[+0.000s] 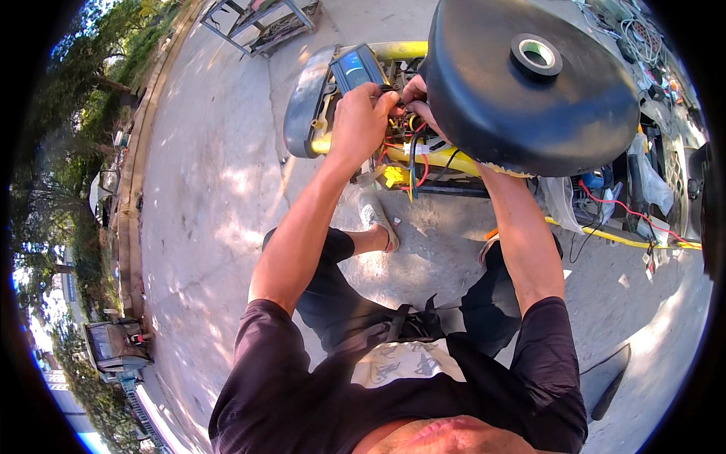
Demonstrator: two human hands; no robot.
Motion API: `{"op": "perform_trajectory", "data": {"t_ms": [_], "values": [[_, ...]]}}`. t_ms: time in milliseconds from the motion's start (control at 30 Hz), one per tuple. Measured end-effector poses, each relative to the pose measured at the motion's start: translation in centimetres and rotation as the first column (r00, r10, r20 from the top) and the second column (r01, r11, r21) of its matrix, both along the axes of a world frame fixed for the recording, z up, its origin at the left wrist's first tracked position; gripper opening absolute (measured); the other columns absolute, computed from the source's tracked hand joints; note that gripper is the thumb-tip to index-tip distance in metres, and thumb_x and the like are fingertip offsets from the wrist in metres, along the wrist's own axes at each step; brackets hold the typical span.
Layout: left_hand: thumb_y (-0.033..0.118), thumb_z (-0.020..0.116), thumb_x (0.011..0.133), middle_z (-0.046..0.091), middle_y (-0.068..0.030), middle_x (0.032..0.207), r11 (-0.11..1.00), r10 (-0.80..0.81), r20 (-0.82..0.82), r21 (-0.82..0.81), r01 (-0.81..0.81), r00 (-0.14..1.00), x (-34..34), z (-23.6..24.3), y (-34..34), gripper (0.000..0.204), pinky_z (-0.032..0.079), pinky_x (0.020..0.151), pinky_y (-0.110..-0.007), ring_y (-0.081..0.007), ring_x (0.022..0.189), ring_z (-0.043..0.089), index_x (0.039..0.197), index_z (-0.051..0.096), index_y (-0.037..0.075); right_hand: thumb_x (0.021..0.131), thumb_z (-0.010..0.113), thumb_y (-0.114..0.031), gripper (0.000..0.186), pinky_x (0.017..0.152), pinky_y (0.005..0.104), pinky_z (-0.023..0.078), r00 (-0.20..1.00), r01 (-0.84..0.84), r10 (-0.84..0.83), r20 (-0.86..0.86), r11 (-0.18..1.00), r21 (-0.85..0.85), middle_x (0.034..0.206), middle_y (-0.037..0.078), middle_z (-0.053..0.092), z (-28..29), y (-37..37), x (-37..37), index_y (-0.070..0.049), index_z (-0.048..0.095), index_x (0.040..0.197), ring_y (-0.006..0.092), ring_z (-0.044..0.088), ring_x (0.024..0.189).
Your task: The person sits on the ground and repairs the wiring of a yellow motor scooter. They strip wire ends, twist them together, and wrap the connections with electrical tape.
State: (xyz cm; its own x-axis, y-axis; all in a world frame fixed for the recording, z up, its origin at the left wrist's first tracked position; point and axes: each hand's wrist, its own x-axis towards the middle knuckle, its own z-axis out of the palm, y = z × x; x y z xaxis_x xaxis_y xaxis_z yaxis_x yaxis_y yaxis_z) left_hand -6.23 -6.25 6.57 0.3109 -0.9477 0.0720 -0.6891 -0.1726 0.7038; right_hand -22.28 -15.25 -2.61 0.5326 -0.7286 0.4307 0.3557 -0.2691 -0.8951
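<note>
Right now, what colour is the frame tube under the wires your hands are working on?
Yellow: the frame tube shows best in the head view, below both hands.

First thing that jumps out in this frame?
The big black seat, upper right, with a roll of black tape lying on top. Just left of it, the left hand and right hand meet in a tangle of red, yellow and black wires inside a yellow frame.
</note>
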Motion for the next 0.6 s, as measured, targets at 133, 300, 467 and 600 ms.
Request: {"op": "perform_trajectory", "data": {"t_ms": [133, 300, 467, 600], "values": [[0.03, 0.072, 0.103, 0.081, -0.0201, 0.091, 0.996, 0.009, 0.137, -0.085, 0.003, 0.991, 0.2, -1.6, -0.5, 0.034, 0.058, 0.079, -0.048, -0.039, 0.089, 0.079, 0.106, 0.077, -0.004, 0.095, 0.07, 0.005, 0.014, 0.082, 0.0337, 0.052, 0.997, 0.041, -0.038, 0.062, 0.998, -0.042, 0.09, 0.008, 0.069, -1.2, -0.7, 0.2, -0.001, 0.07, 0.107, 0.0198, 0.064, 0.084], [0.031, 0.072, 0.103, 0.079, -0.0211, 0.09, 0.994, 0.039, 0.177, -0.11, -0.02, 0.983, -0.3, -1.8, -0.1, 0.034, 0.058, 0.08, -0.049, -0.0421, 0.09, 0.077, 0.104, 0.077, -0.003, 0.095, 0.069, 0.003, 0.009, 0.082, 0.0345, 0.05, 0.902, 0.238, -0.407, -0.145, 0.749, -0.618, 0.088, 0.008, 0.066, 1.7, 0.9, -0.5, -0.002, 0.069, 0.103, 0.02, 0.061, 0.084], [0.028, 0.069, 0.107, 0.078, -0.0229, 0.089, 0.993, 0.035, 0.174, -0.12, -0.015, 0.984, -0.9, -1.8, -0.2, 0.032, 0.057, 0.078, -0.049, -0.0432, 0.088, 0.077, 0.109, 0.069, -0.004, 0.095, 0.073, -0.001, 0.006, 0.077, 0.034, 0.049, 0.956, 0.239, -0.285, -0.071, 0.896, -0.375, 0.084, 0.006, 0.065, 1.3, 0.7, -0.5, -0.003, 0.07, 0.099, 0.0183, 0.06, 0.078], [0.028, 0.066, 0.11, 0.077, -0.0246, 0.089, 0.993, 0.026, 0.086, -0.116, -0.016, 0.996, 0.0, -2.9, -0.2, 0.032, 0.056, 0.076, -0.05, -0.0444, 0.087, 0.076, 0.115, 0.064, -0.004, 0.095, 0.073, -0.001, 0.006, 0.076, 0.034, 0.049, 0.969, 0.226, -0.245, -0.024, 0.927, -0.3, 0.084, 0.006, 0.065, 1.2, -0.2, -0.3, -0.003, 0.07, 0.099, 0.0182, 0.06, 0.078]]}}
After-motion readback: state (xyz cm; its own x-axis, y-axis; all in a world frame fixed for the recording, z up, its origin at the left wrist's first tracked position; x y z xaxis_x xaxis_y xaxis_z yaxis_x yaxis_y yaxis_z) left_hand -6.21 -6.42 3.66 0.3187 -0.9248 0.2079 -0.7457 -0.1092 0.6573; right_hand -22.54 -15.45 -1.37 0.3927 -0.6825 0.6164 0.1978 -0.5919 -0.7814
